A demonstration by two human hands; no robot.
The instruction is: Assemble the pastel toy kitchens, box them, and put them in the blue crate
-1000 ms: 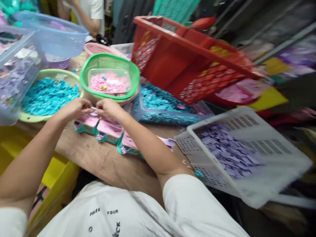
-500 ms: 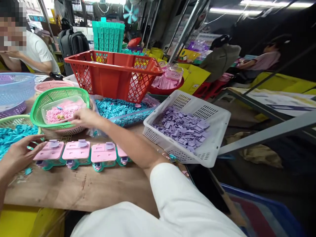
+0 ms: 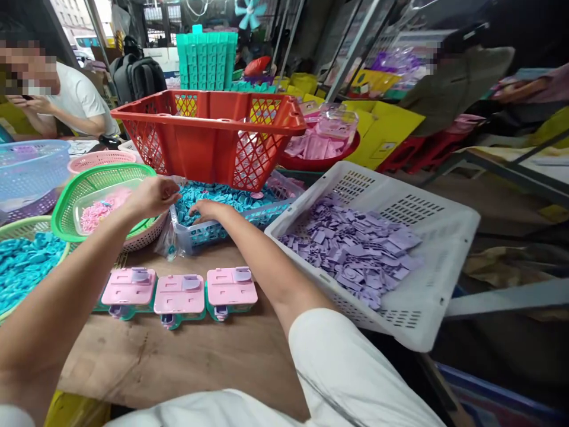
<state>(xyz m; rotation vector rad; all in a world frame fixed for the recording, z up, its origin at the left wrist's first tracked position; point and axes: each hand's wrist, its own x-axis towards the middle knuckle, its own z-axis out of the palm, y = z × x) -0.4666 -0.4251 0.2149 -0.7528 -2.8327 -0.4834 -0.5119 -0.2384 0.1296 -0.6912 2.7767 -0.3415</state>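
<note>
My right hand [image 3: 207, 209] reaches into a pale blue tray [image 3: 208, 232] and its fingers lie spread on the small teal pieces [image 3: 231, 197] in it. My left hand [image 3: 153, 197] hovers with curled fingers over the right rim of the green basket [image 3: 89, 184], just left of that tray; what it holds, if anything, is hidden. Inside the green basket sits a clear tub of pink pieces [image 3: 100, 210]. Three pink-lidded teal boxes [image 3: 179, 295] stand in a row on the wooden table [image 3: 178, 362] below both hands.
A white basket [image 3: 402, 335] of purple pieces [image 3: 355, 252] tilts at the right. A red basket [image 3: 208, 139] stands behind the tray. Left are a light green basket of teal pieces [image 3: 22, 264], a blue basket [image 3: 31, 169] and a pink basket [image 3: 100, 159]. A person [image 3: 73, 104] sits at the back left.
My left hand rose from the row of boxes to the green basket's rim. My right hand moved from the green basket into the tray of teal pieces. The view shifted slightly.
</note>
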